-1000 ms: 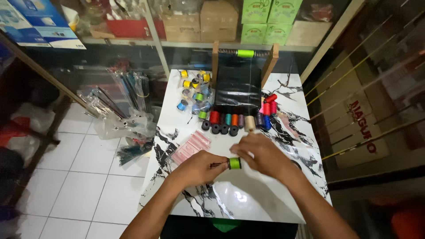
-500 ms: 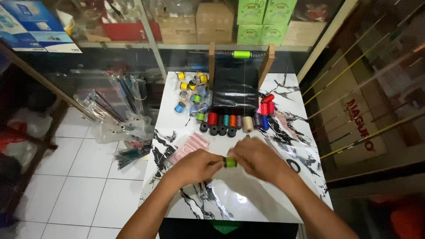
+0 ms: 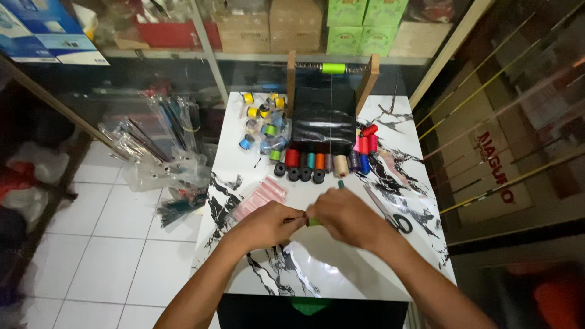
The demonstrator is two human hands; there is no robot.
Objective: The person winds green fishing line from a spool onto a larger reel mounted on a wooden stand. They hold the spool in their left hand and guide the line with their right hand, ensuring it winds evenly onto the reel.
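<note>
My left hand [image 3: 268, 224] and my right hand [image 3: 344, 213] meet over the marble-patterned table [image 3: 341, 277], both pinched on a small green thread spool [image 3: 313, 222] that shows only as a sliver between them. A thin thread runs from the hands up to a larger green spool [image 3: 333, 68] mounted on a wooden rack [image 3: 291, 76] at the table's far edge. A row of coloured thread spools [image 3: 323, 161] stands just beyond my hands. Pink packets [image 3: 261, 198] lie left of my left hand.
Scissors [image 3: 393, 216] lie right of my right hand. Small yellow, blue and green spools [image 3: 262, 122] are heaped at the far left of the table. Plastic-wrapped rods [image 3: 158, 152] lean on the floor left of the table. Cardboard boxes [image 3: 292, 24] fill shelves behind.
My right hand has closed further over the green spool, which now is almost hidden. Both hands stay together at the same spot on the table.
</note>
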